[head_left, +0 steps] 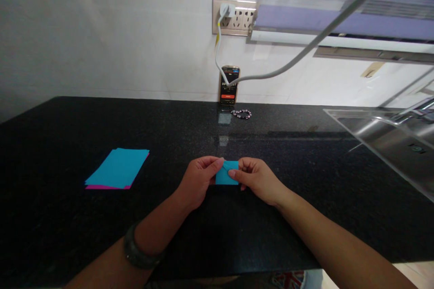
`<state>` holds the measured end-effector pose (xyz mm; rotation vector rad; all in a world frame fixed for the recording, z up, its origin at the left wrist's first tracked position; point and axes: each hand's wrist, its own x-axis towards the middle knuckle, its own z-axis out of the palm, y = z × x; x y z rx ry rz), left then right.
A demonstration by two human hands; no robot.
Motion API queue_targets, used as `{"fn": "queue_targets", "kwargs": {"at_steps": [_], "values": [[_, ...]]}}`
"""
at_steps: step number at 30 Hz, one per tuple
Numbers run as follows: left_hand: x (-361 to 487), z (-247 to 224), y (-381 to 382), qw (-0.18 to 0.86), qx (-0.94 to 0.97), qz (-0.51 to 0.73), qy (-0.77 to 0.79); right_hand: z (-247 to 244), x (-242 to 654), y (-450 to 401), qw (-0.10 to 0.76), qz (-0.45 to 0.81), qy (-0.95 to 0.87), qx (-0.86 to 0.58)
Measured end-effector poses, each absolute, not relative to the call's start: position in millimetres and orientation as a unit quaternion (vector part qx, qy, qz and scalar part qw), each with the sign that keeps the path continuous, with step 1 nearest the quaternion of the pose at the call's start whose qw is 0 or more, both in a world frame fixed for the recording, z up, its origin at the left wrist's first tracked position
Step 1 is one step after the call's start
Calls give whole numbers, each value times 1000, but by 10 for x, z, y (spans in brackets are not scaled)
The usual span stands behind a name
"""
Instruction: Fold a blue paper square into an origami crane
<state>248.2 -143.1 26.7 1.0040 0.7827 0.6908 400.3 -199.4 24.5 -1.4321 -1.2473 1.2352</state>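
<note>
A small folded piece of blue paper (228, 178) is held between both hands, just above the dark counter near its front edge. My left hand (200, 178) pinches its left side, the thumb at the upper left corner. On the right side my right hand (255, 178) grips it, with the thumb on the front face and the fingers curled behind. A crease runs near the top of the paper. Off to the left lies a stack of blue sheets (118, 168), with magenta paper (106, 187) showing at its lower edge.
A phone (229, 86) leans against the wall, with a beaded strap (242, 114) beside it. A white cable runs from the wall socket (233, 17); a thick grey cable crosses the upper right. The metal sink (379, 133) is at the right of the black counter (169, 122).
</note>
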Motion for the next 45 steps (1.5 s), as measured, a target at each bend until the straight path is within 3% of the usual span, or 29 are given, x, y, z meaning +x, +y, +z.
{"fn": "queue_targets", "kwargs": {"at_steps": [15, 35, 45], "values": [[2501, 223, -1421, 746, 463, 291, 380, 241, 3978, -1996, 403, 428, -549, -594], [2499, 252, -1402, 775, 432, 293, 357, 272, 4005, -1987, 436, 494, -490, -571], [2491, 256, -1409, 705, 505, 311, 389, 230, 4001, -1985, 423, 439, -532, -587]]}}
